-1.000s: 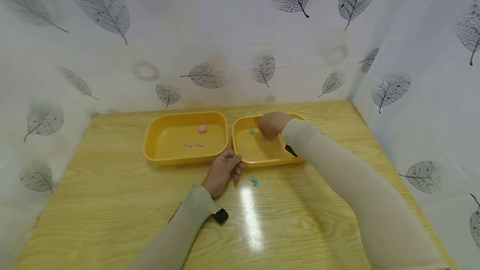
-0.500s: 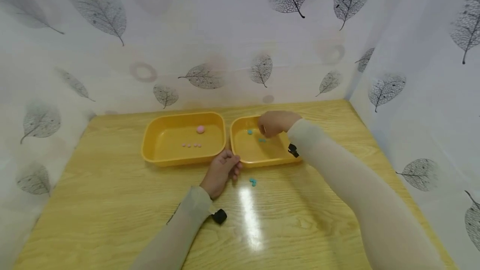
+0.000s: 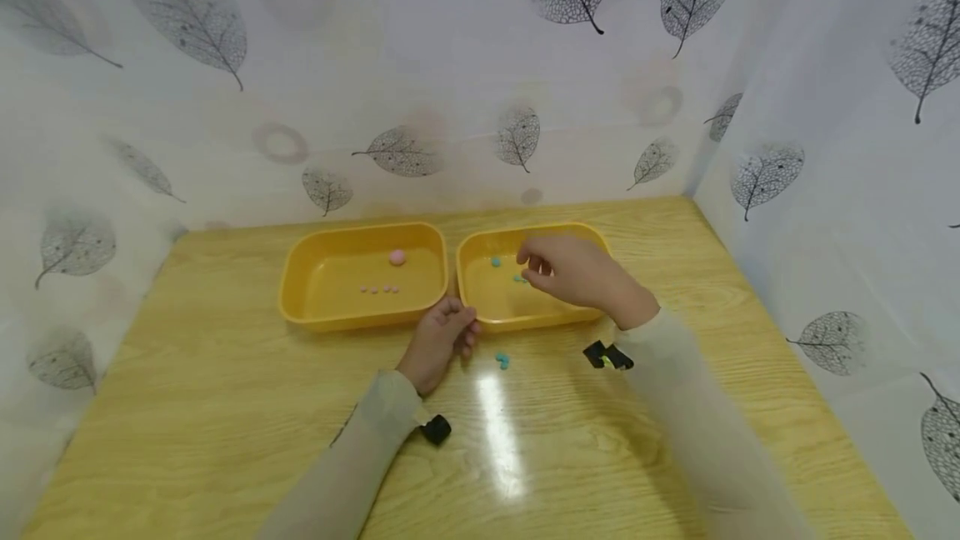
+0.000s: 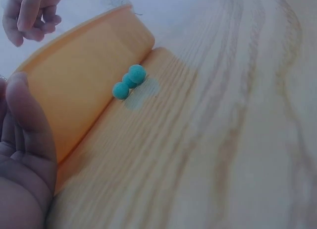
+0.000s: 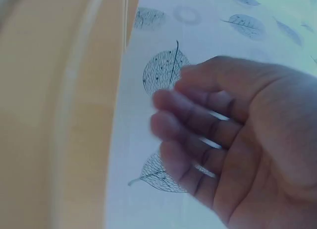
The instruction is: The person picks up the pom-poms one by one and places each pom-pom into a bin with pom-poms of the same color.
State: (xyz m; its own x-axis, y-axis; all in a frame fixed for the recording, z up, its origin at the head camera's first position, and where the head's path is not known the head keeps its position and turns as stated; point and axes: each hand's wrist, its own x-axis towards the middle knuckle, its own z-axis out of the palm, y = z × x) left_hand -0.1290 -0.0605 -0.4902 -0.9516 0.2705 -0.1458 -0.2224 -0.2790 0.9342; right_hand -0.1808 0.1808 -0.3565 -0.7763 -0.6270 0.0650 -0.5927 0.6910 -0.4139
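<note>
My left hand (image 3: pixel 437 344) holds the near left corner of the right yellow tray (image 3: pixel 525 324), its thumb by the rim. In the left wrist view, the thumb (image 4: pixel 29 110) lies against the outer wall. My right hand (image 3: pixel 573 273) hovers over the same tray, fingers loosely bent; the right wrist view shows no object in the palm (image 5: pixel 267 154). Inside that tray are a teal ball (image 3: pixel 496 262) and smaller teal bits (image 3: pixel 519 279), partly near my right fingers. Three small teal balls (image 4: pixel 130 82) sit touching on the table in front of the tray.
A second yellow tray (image 3: pixel 288 290) stands to the left, with one larger pink ball (image 3: pixel 397 257) and several tiny pink balls (image 3: pixel 380 289) inside. Both trays rest on a wood-grain table (image 3: pixel 225 415). Leaf-patterned white sheeting (image 3: pixel 442 48) hangs behind and at the sides.
My right hand was low inside the right tray with fingers down; it has now lifted and drawn back toward me, its fingers loosened. My left hand stays at the tray corner.
</note>
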